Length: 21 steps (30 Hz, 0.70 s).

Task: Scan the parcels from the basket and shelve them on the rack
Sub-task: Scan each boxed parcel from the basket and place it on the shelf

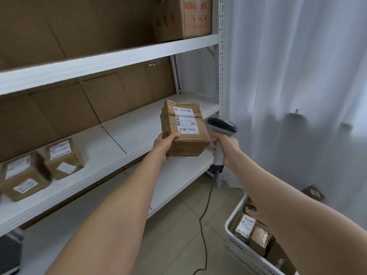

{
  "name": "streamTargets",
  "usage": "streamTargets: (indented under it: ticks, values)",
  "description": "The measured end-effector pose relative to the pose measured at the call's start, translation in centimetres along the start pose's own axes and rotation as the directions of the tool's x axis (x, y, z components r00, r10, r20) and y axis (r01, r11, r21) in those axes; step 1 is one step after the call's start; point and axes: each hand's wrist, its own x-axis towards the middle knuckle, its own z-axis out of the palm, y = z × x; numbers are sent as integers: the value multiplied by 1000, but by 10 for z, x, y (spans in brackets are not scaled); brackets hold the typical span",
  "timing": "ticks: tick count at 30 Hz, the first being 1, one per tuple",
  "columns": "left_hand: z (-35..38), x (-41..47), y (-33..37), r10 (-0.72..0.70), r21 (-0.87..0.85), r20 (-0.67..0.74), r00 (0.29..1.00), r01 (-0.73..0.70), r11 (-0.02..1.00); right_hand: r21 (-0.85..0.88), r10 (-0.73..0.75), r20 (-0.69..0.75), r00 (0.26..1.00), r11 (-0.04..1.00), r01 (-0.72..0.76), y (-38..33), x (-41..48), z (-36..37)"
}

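My left hand [165, 144] grips a brown cardboard parcel [188, 143] by its left lower corner, holding it in front of the white rack [111, 60]. A white shipping label with barcodes faces up on the parcel. My right hand [225, 146] holds a grey barcode scanner [221, 126] by its handle, its head just right of the parcel and pointing toward the label. A white basket [236, 243] on the floor at the lower right holds several labelled parcels, partly hidden by my right forearm.
Two labelled parcels [65, 157] [23, 175] sit at the left of the middle shelf. Large cartons fill the back of the rack and the upper shelf [190, 16]. The scanner cable [204, 215] trails down to the tiled floor. A white curtain [297, 76] hangs on the right.
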Motion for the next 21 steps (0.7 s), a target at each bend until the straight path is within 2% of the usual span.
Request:
streamTargets:
  ticks: [5,10,15,21]
  values:
    - [-47,-17,5,-2,-43,-132,991,-4,999,-44,-3,123,992,999,9,23,-1,44]
    - [-90,-27,7,-8,-46,-253,967,-3,999,-38,68,248,966,997,-61,37,-10,98]
    - [-142,-27,14,-52,-47,-315,948,39,998,-134,94,310,946,989,-54,49,-10,163]
    - [-210,19,19,-108,-30,-368,923,105,994,-154,99,365,926,987,-45,76,15,244]
